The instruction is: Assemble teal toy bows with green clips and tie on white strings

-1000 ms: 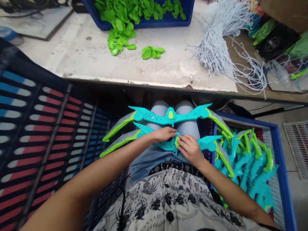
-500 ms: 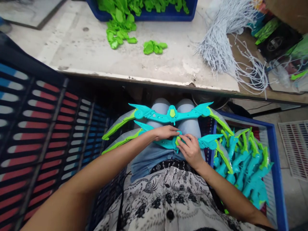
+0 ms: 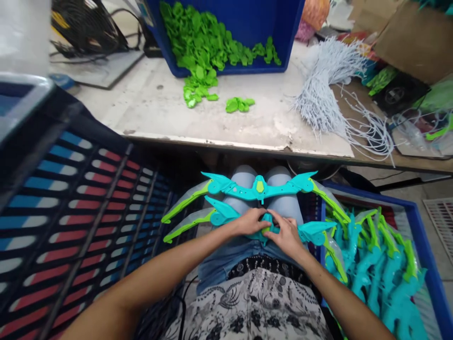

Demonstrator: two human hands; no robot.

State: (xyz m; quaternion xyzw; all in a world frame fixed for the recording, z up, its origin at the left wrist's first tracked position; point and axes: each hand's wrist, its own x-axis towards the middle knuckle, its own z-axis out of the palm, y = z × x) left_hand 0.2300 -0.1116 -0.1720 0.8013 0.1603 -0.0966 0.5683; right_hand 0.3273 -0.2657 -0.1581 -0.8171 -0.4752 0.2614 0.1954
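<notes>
Two turquoise toy bows with lime-green limbs lie across my lap, one behind the other. Both of my hands are at the middle of the nearer toy bow (image 3: pixel 314 228). My left hand (image 3: pixel 250 222) is closed at the left of its centre, fingertips on the top. From the right, my right hand (image 3: pixel 287 231) pinches the same centre with thumb and fingers. A small lime-green piece (image 3: pixel 265 230) shows between the hands, partly covered by fingers. The farther toy bow (image 3: pixel 241 191) rests on my knees untouched, a green piece (image 3: pixel 260 187) in its centre.
On the table (image 3: pixel 141 118), a blue bin (image 3: pixel 247 68) spills small green pieces (image 3: pixel 200 87). A bundle of white cords (image 3: pixel 322 89) lies to its right. A dark slatted crate (image 3: pixel 88 198) stands at my left. At my right, a blue crate (image 3: pixel 421 236) holds several toy bows.
The view has tilted up, showing more of the table. My left fingers have moved closer to the green piece at the nearer bow's centre; both hands stay on that bow.
</notes>
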